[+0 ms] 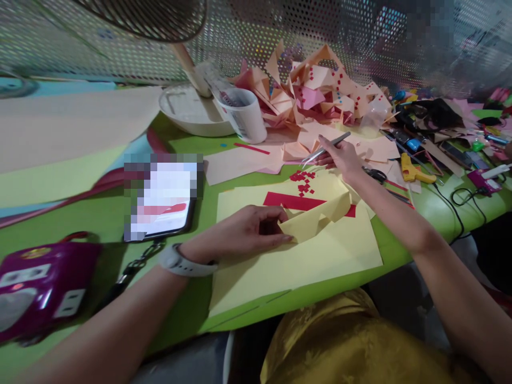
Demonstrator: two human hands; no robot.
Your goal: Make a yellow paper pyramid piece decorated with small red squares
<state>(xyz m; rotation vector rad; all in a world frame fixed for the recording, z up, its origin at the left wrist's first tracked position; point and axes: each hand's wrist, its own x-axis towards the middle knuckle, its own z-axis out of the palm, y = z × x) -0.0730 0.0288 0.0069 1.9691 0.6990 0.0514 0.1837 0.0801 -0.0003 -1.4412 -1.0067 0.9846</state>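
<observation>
Head cam: folded yellow paper (310,221) is pinched in left hand (250,229) near the desk's (192,314) front edge, tweezers (339,140) gripped by right hand (343,160).

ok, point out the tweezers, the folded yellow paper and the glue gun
tweezers (341,138): head view, on the rear end
folded yellow paper (304,224): head view, on its near face
glue gun (409,169): head view, on the yellow body

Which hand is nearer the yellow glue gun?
Right. The right hand holds tweezers left of the glue gun; the left hand holds folded yellow paper, farther left and nearer the person.
</observation>
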